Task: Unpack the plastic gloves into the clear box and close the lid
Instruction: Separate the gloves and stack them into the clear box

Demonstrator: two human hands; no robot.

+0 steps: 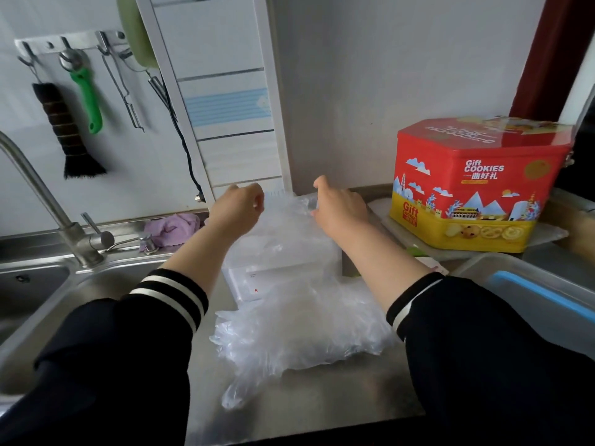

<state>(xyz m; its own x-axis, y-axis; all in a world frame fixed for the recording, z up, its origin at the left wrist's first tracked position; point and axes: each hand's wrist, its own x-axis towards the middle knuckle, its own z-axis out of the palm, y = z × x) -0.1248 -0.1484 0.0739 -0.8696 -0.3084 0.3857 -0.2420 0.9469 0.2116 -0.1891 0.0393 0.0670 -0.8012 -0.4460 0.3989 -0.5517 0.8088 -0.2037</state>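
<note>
My left hand (236,209) and right hand (341,207) both pinch far top edge of glove packet (283,230), one at each corner, fingers closed on plastic. Packet stands between my hands, long axis running away from me, bottom resting near white label card (257,281). Loose pile of plastic gloves (299,326) lies on steel counter (322,413), nearer me, below wrists. Clear box (528,284) with blue strip sits to my right, beside right forearm; right hand nearer it. Lid position: cannot tell. Next move likely pull corners apart.
</note>
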